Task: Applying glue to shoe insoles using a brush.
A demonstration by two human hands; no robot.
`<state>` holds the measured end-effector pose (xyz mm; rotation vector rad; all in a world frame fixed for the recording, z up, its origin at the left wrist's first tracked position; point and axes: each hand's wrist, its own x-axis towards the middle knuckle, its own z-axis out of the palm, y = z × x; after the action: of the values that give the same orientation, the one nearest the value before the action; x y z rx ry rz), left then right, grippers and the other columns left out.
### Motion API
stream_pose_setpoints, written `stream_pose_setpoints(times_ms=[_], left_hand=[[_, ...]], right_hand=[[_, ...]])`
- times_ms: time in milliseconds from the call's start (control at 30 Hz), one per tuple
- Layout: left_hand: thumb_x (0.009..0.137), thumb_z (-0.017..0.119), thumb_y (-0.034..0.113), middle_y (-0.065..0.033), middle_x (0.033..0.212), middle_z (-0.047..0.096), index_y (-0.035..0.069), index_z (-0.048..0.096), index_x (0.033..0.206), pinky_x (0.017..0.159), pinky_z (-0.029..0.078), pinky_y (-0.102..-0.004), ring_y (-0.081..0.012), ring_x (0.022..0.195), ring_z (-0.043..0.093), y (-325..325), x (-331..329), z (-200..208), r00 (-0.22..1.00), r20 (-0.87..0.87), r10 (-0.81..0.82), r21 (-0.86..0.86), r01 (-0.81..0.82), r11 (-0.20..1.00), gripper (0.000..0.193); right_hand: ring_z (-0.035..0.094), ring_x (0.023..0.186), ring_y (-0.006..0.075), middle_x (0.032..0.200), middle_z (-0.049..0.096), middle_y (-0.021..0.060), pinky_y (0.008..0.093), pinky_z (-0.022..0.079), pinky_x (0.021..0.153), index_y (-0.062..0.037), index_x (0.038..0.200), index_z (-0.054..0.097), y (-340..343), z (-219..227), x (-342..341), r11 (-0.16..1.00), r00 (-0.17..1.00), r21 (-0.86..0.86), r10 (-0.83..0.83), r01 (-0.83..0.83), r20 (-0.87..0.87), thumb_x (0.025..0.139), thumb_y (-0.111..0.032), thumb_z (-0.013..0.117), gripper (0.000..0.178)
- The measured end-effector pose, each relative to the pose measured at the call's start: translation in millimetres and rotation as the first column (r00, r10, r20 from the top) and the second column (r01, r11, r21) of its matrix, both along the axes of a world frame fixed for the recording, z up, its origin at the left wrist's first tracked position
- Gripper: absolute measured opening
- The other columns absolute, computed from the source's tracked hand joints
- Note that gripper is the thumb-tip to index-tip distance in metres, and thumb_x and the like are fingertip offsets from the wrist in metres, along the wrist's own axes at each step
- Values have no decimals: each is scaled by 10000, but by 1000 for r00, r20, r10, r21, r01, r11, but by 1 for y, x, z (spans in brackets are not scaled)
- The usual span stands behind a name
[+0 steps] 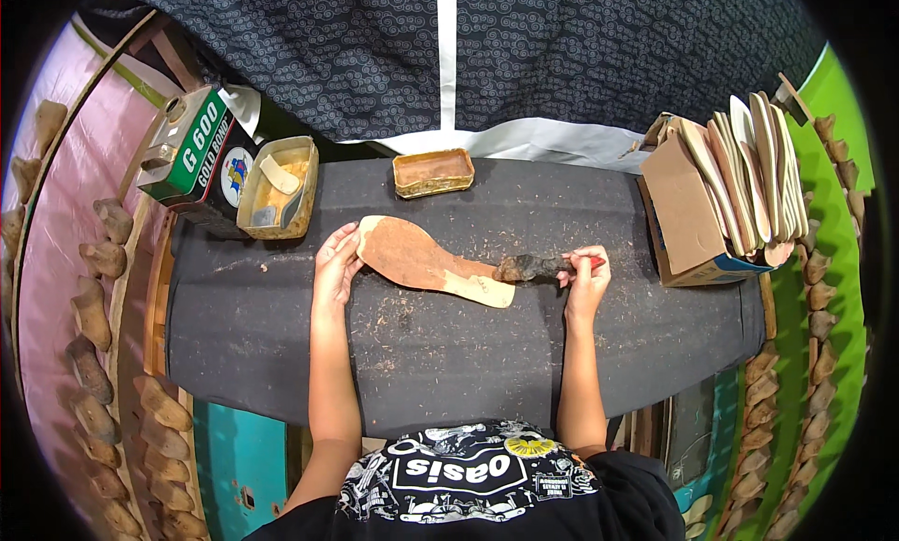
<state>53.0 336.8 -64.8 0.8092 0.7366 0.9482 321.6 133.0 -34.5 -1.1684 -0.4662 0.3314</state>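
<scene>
Black cloth (449,363) covers the surface, flecked with pale debris. Above its middle, the left hand (337,260) pinches the broad end of a shoe sole (412,255), thumb against fingers; the right hand (585,279) clasps a dark, caked brush (536,267), bristles at the sole's pale narrow end. Beyond: a cardboard box (684,204) of sole pieces (744,171), far right corner; a tub (273,231) and metal can (195,148), far left corner; a shallow tray (434,190), far edge.

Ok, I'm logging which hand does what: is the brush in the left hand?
No, the right hand holds the brush, while the left hand holds the sole.
</scene>
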Motion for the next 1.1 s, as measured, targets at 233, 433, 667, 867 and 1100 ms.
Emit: stream_pose_setpoints(times_ms=[233, 433, 667, 867, 1100], left_hand=[[769, 533, 89, -51, 901, 558, 37, 456, 1000, 629, 459, -209, -105, 762, 554, 2, -2, -1, 1000, -16, 22, 16, -22, 1000, 249], [770, 532, 86, -42, 899, 557, 48, 469, 981, 652, 450, -217, -104, 778, 546, 7, -4, 1, 991, 85, 100, 14, -101, 995, 223], [784, 518, 124, -1, 891, 559, 87, 491, 980, 705, 412, -242, -94, 800, 535, 12, -18, -4, 976, 116, 183, -34, -180, 983, 201], [791, 514, 153, 4, 876, 563, 95, 491, 979, 665, 417, -241, -92, 764, 542, 9, -14, -1, 980, 106, 169, -20, -168, 986, 199], [780, 521, 116, -12, 891, 559, 90, 485, 989, 690, 437, -257, -115, 808, 544, 13, -14, -5, 984, 82, 155, -41, -152, 987, 213]], right_hand=[[468, 460, 66, 686, 522, 49, 149, 355, 345, -58, 718, 448, -3, 8, 9, 997, 995, 26, -74, 72, 72, 731, 18, 426, 81], [514, 502, 106, 726, 530, 76, 193, 427, 441, -37, 837, 428, 50, 30, -21, 994, 997, 106, 28, -35, 66, 791, -103, 515, 119], [546, 571, 131, 734, 504, 72, 224, 477, 518, -12, 851, 412, 127, 35, -37, 963, 964, 192, 143, -188, 225, 796, -128, 520, 168], [540, 577, 99, 704, 498, 63, 200, 444, 530, 0, 849, 404, 157, 28, -39, 979, 941, 78, 159, -190, 300, 784, -132, 543, 202], [546, 563, 108, 698, 494, 57, 197, 438, 528, -1, 834, 408, 165, 21, -35, 984, 928, 20, 162, -179, 335, 785, -132, 541, 193]])
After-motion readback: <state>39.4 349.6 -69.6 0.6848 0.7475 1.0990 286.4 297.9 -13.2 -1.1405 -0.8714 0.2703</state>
